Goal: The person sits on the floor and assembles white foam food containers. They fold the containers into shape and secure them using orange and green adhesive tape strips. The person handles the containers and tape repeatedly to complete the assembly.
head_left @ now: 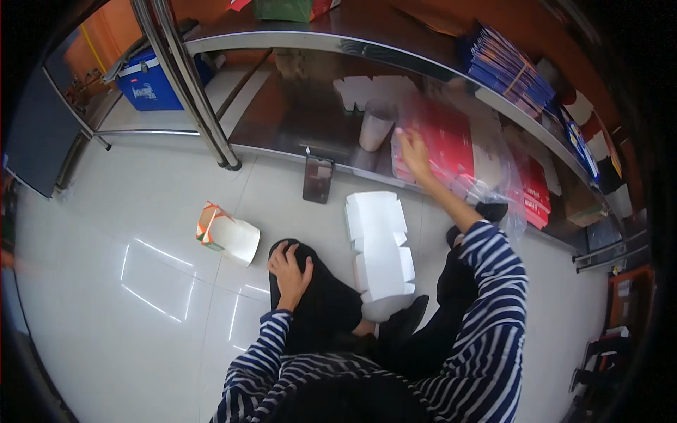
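Note:
My left hand (288, 273) rests on my bent left knee, its fingers spread and nothing in them. Reaching forward, my right hand (415, 155) is at the front edge of the low shelf, beside a stack of flat red-and-white cartons (444, 141) partly wrapped in clear plastic (511, 176). Its fingers look stretched out and hold nothing I can see; they are a little blurred. Between my legs an unfolded white carton sheet (381, 243) with notched edges lies on the floor. A part-folded carton (236, 236) in white, orange and green sits to the left of my knee.
A dark phone (318, 178) leans upright against the shelf edge. On the lower shelf (282, 127) are a cup (377, 125) and a white notched sheet (367, 90). Bundled blue flat packs (504, 67) lie on the upper shelf. Beyond the metal legs is a blue cooler box (149, 86).

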The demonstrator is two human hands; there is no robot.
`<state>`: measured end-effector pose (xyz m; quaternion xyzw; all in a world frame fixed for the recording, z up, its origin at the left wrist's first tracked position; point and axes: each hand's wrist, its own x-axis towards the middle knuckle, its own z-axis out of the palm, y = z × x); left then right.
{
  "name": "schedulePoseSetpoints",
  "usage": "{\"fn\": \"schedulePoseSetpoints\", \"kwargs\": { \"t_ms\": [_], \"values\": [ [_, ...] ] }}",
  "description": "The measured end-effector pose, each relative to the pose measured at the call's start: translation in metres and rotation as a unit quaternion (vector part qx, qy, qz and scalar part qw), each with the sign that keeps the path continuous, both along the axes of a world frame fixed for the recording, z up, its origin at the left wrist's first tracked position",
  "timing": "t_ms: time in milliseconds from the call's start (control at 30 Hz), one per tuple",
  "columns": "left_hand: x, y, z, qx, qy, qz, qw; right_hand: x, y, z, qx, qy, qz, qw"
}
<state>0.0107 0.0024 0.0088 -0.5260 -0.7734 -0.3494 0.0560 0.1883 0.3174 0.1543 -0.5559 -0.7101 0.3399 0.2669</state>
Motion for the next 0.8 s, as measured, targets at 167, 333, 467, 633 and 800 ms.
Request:
{"fn": "schedulePoseSetpoints", "kwargs": {
  "t_ms": [167,333,467,633,800],
  "values": [
    [0.033,0.01,0.008,-0.039,0.059,-0.139,0.988,0.106,-0.028,-0.078,0.214,-0.099,0.11,0.966],
    [0.099,0.008,-0.002,-0.16,0.061,-0.323,0.931,0.121,-0.069,-0.092,0.357,-0.142,0.11,0.917],
    [0.136,0.004,-0.032,-0.244,0.103,-0.368,0.891,0.125,-0.087,-0.068,0.144,-0.254,0.212,0.933],
    [0.147,0.013,-0.068,-0.242,0.194,-0.371,0.875,0.143,-0.092,-0.058,0.133,-0.298,0.279,0.903],
    [0.146,0.028,-0.054,-0.268,0.238,-0.454,0.816,0.166,-0.079,-0.078,0.087,-0.293,0.282,0.909]
  ]
}}
